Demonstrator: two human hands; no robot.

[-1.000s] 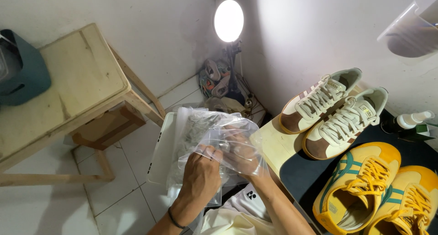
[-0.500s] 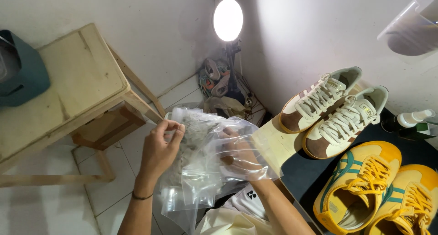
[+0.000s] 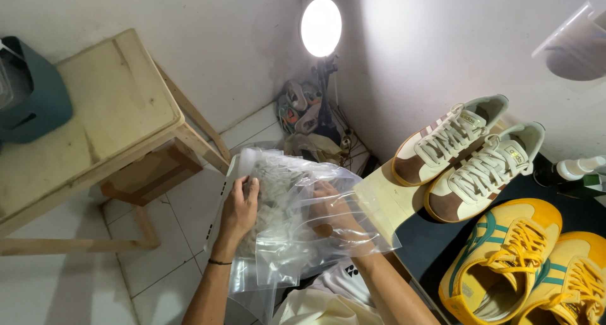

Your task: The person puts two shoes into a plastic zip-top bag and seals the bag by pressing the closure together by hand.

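My left hand [image 3: 240,206] grips the upper left edge of a bundle of clear plastic zip bags [image 3: 287,236] held over the tiled floor. My right hand [image 3: 334,212] is inside or behind one of the clear bags, fingers curled on the plastic, seen through it. Something pale grey and crumpled [image 3: 271,180] shows inside the bags near my left fingers. To the right, a pair of cream and brown sneakers [image 3: 470,154] and a pair of yellow sneakers with green stripes [image 3: 524,262] sit on a low surface.
A pale wooden table [image 3: 95,123] stands at the left with a teal container [image 3: 31,94] on it. A bright round lamp [image 3: 320,27] shines on the wall above a heap of cables and shoes [image 3: 309,113]. Spray bottles [image 3: 577,170] stand at the right edge.
My left hand has moved from the lower middle of the bags up to their upper left edge. My right hand stays within the plastic, and the bags have spread wider.
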